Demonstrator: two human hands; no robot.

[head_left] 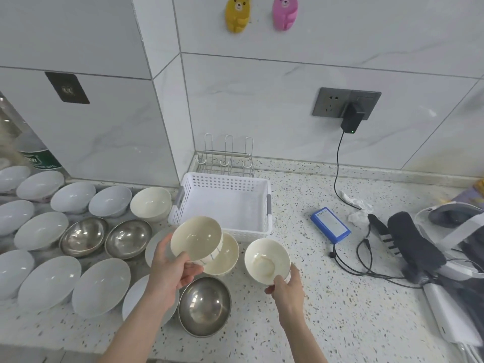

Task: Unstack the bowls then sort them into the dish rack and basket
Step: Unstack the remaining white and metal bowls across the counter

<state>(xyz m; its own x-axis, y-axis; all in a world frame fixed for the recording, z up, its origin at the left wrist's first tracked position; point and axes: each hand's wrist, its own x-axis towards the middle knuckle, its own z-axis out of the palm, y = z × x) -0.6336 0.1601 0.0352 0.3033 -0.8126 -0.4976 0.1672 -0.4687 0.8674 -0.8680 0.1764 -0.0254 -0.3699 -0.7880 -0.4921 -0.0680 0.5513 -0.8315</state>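
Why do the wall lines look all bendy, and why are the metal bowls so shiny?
Head view: the wide-angle lens bows the tile lines toward the edges; the steel bowls mirror the room light as bright spots; the green-labelled bottle at the far left edge looks smeared; the cream bowls in the left hand and right hand stay fairly sharp.

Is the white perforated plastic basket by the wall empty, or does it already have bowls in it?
Empty. The white perforated plastic basket shows only its bare white floor; no bowl sits inside.

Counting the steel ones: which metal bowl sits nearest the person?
The stainless steel bowl between the forearms; the other two steel bowls sit farther back, side by side.
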